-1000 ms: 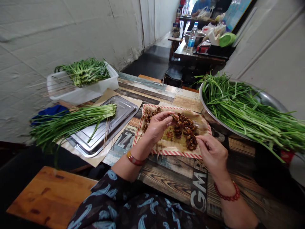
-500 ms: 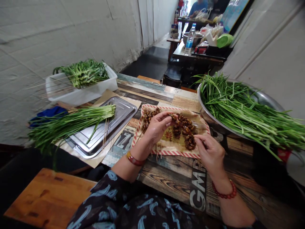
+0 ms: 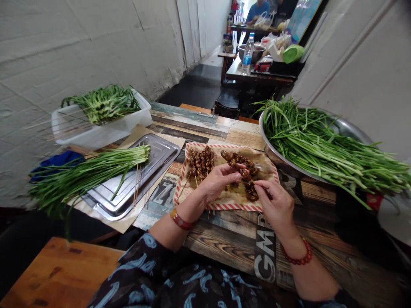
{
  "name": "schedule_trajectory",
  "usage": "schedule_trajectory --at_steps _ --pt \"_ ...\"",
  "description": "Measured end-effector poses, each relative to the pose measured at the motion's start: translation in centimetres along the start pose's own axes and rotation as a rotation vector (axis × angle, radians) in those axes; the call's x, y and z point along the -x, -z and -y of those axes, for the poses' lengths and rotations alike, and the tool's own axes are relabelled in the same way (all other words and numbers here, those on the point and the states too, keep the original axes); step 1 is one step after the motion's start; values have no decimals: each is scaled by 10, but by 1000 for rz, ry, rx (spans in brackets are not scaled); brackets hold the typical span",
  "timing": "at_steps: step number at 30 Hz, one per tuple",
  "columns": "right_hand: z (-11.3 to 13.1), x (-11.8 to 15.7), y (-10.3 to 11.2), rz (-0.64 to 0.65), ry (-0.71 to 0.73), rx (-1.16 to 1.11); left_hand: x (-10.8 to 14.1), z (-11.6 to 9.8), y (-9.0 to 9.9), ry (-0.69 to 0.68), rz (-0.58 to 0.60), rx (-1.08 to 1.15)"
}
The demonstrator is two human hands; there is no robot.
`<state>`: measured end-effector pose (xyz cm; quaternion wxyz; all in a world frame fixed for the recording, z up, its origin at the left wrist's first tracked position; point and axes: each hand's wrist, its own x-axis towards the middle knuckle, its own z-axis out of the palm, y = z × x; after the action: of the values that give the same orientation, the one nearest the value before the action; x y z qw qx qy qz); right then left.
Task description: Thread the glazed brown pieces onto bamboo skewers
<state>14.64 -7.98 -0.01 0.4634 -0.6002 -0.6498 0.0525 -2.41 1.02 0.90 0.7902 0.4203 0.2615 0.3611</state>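
My left hand (image 3: 221,182) is closed, its thumb and fingers pinching a glossy dark brown piece of food on a skewer (image 3: 234,160). The loaded skewer slants from upper left toward my right hand (image 3: 276,201), whose thumb and forefinger pinch its thin stick end. Both hands are over a tray (image 3: 227,206) with a red-and-white striped rim and an oily brown lining. Several finished-looking skewers (image 3: 201,160) of the same brown pieces lie side by side at the tray's left. Loose brown pieces (image 3: 251,192) sit beneath and beside my hands, partly hidden by them.
Green stalks (image 3: 128,160) lie across a metal lid (image 3: 150,164) at left, with thin sticks beside them. Behind is a white plastic tub (image 3: 105,128) of greens. A large metal bowl (image 3: 266,141) heaped with long greens stands at right. A person (image 3: 257,10) is far back.
The loaded skewer now slants between my hands, with more pieces showing past my left fingers. My left hand has moved slightly down and right. The whole view has shifted a little.
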Motion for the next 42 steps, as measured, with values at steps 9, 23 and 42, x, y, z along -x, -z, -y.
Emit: schedule_trajectory --at_steps 9,23,42 --pt "1 0 1 15 33 -5 -2 -4 3 -58 -114 10" --pt "2 2 -1 37 41 -48 0 -4 -2 -68 -121 49" --pt "2 0 0 4 30 -4 1 -2 -3 -48 -29 39"
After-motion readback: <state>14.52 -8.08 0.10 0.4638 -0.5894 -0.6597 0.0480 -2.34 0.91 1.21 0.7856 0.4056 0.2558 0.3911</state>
